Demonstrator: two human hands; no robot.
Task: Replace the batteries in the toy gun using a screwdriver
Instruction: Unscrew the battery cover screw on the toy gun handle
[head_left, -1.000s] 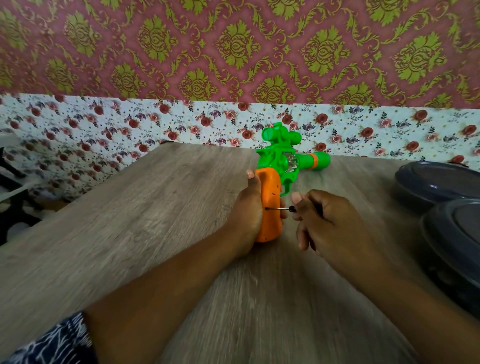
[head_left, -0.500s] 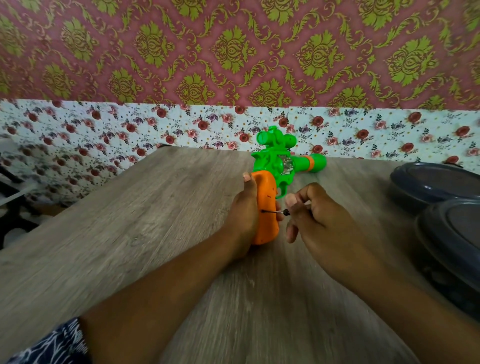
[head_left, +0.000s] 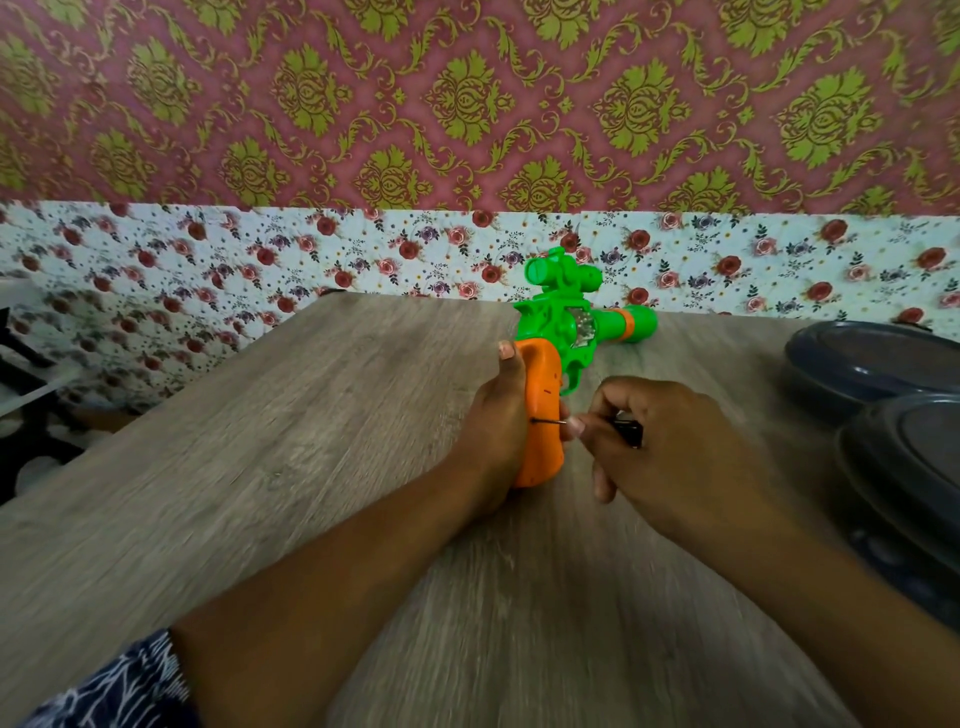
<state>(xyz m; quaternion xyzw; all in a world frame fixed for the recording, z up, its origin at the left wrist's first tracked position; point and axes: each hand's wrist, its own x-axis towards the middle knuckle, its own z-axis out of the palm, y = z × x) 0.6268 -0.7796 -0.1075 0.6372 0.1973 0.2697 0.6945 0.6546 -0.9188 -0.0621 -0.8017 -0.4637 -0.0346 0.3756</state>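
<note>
A toy gun (head_left: 566, 327) with a green body and an orange grip lies on the wooden table (head_left: 260, 467), barrel pointing away to the right. My left hand (head_left: 493, 421) grips the orange grip from the left side, thumb on its top edge. My right hand (head_left: 660, 441) pinches a small black-handled screwdriver (head_left: 626, 430). Its thin metal shaft runs level to the left and its tip touches the side of the orange grip.
Two dark grey lidded containers (head_left: 878, 364) sit at the table's right edge, close to my right forearm. A papered wall runs along the far edge of the table. The table's left edge drops off to dark furniture (head_left: 21, 364).
My right hand has rolled around the screwdriver, and the black handle end now shows past my fingers. The gun and my left hand stay in place.
</note>
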